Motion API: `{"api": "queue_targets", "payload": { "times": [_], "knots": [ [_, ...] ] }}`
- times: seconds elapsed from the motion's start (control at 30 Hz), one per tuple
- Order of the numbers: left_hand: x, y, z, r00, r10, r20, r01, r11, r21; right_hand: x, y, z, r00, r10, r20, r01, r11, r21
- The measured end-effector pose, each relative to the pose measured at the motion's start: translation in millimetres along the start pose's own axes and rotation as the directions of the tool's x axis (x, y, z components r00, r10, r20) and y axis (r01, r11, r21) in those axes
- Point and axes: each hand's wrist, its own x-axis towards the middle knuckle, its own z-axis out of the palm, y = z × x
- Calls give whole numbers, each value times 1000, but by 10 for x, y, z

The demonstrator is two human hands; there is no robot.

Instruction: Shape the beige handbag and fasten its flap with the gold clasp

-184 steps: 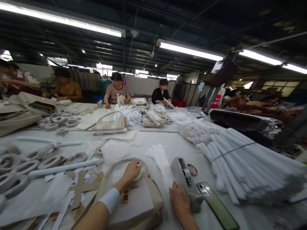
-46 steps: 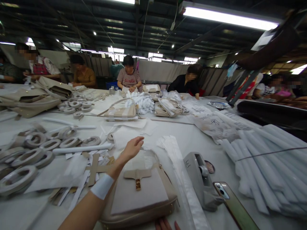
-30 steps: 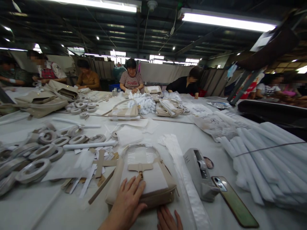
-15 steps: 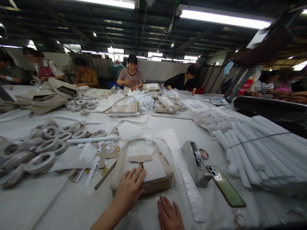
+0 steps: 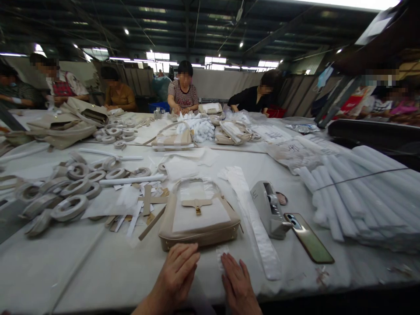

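A beige handbag (image 5: 200, 218) lies on the table in front of me, with a strap tab and a gold clasp (image 5: 197, 210) on top and white sheeting over its front. My left hand (image 5: 179, 271) is just below the bag's near edge, fingers close together and slightly bent; I see nothing in it. To its right, my right hand (image 5: 238, 280) rests on the table with its fingers stretched out. A small piece of clear plastic (image 5: 223, 250) is at its fingertips.
On the right are a tape dispenser (image 5: 269, 210), a phone (image 5: 308, 238), a long white plastic strip (image 5: 254, 227) and tied white foam rolls (image 5: 367, 201). Rolled straps (image 5: 70, 206) and scraps (image 5: 147, 201) lie left. Co-workers sit across the table beyond more bags (image 5: 172, 139).
My left hand has come off the bag's clasp and moved down to its near edge. My right hand stays close to its place on the table. The view has tilted down somewhat.
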Motion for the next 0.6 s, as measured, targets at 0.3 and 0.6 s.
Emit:
{"api": "queue_targets", "payload": {
  "times": [0.3,0.6],
  "knots": [
    [-640,115,181,862,-130,489,24,976,216,49,209,-309,966,207,157,-252,892,374],
    [-699,23,194,881,-28,472,-120,953,279,99,150,-353,959,-84,271,84,996,9]
  ]
}}
